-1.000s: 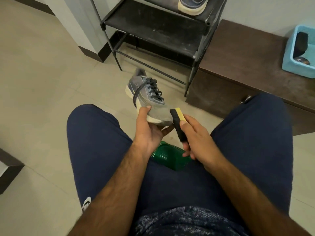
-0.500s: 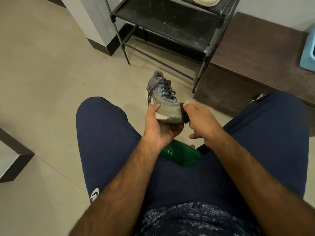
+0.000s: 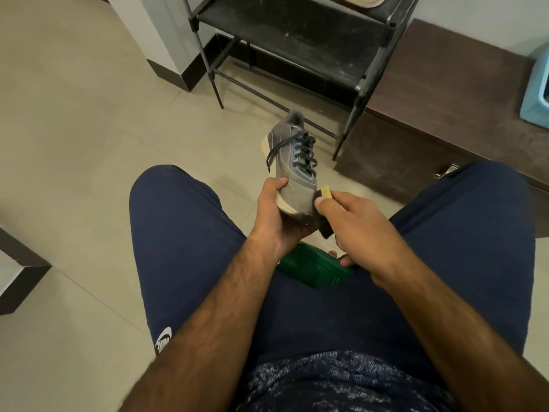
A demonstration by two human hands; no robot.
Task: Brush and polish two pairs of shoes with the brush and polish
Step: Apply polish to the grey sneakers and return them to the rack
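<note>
A grey sneaker (image 3: 292, 162) with dark laces and a pale sole is held in the air above my knees, toe toward me. My left hand (image 3: 276, 215) grips it from below at the toe and sole. My right hand (image 3: 353, 221) holds a small brush (image 3: 322, 203) with a yellow back and black bristles, pressed against the right side of the toe. A green container (image 3: 312, 267) sits between my thighs, partly hidden by my hands.
A black metal shoe rack (image 3: 297, 34) stands ahead, with a pale shoe sole (image 3: 361, 0) on its upper shelf. A dark brown bench (image 3: 445, 84) is to the right, carrying a light blue tub (image 3: 537, 84). A dark furniture corner (image 3: 17, 272) juts in at the left.
The brush has swept along the toe of the sneaker: lifted clear a second ago, pressed on half a second ago, now lower on the toe's right side. The view shifted left.
</note>
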